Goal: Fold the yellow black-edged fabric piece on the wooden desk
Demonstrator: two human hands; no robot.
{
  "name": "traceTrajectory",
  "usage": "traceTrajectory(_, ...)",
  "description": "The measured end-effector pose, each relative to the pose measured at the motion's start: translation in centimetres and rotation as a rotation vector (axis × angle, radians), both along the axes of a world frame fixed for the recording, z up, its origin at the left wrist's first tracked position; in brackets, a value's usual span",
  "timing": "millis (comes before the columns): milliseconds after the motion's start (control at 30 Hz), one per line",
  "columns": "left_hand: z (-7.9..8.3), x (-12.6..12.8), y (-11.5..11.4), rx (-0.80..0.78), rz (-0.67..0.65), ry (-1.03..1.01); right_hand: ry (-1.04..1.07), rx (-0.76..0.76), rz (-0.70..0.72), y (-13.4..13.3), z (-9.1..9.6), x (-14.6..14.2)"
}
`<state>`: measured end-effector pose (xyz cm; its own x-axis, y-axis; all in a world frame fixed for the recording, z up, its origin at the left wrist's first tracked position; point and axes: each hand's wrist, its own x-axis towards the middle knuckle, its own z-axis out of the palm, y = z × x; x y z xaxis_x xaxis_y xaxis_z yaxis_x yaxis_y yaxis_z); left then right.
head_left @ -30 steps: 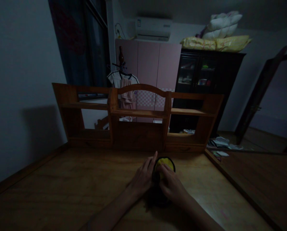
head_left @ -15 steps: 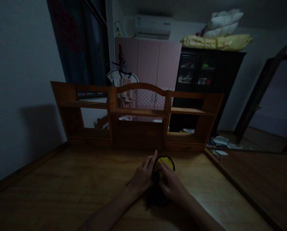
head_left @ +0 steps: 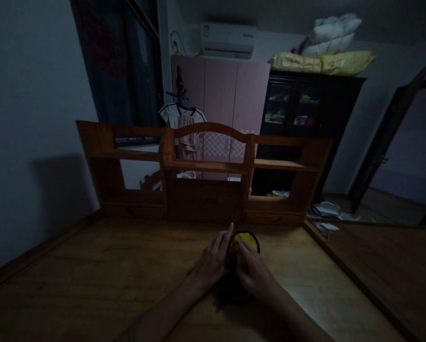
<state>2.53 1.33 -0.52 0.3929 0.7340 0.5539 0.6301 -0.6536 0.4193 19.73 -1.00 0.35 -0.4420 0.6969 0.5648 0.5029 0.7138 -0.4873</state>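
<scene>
On the wooden desk [head_left: 109, 266] is a dark object with a round yellow face and black rim [head_left: 253, 241]; its exact kind does not show in this dim light. My left hand [head_left: 213, 256] rests along its left side, one finger pointing up beside the rim and the others curled against it. Reaching in from the right, my right hand [head_left: 253, 268] has its fingers bent and pressed onto the yellow part. The fingertips of both hands are partly hidden. Beneath my hands, the object's lower dark part [head_left: 234, 289] spreads on the desk.
A wooden shelf unit [head_left: 206, 166] stands along the desk's far edge. The desk's right side has a raised edge strip [head_left: 355, 280]. To the left rises a wall [head_left: 31, 118]. Beyond are a pink wardrobe [head_left: 220, 90], a black cabinet [head_left: 316, 104] and hanging clothes [head_left: 188, 126].
</scene>
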Motion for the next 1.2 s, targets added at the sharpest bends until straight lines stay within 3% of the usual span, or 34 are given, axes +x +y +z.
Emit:
traceTrajectory(533,0.18,-0.06,-0.04,-0.019,-0.011,0.006,-0.015,0.014,-0.021,0.27,-0.79,0.24)
traceTrajectory(1200,0.34,-0.09,-0.14,-0.013,-0.013,-0.007,-0.023,-0.014,-0.017,-0.1,-0.1,0.05)
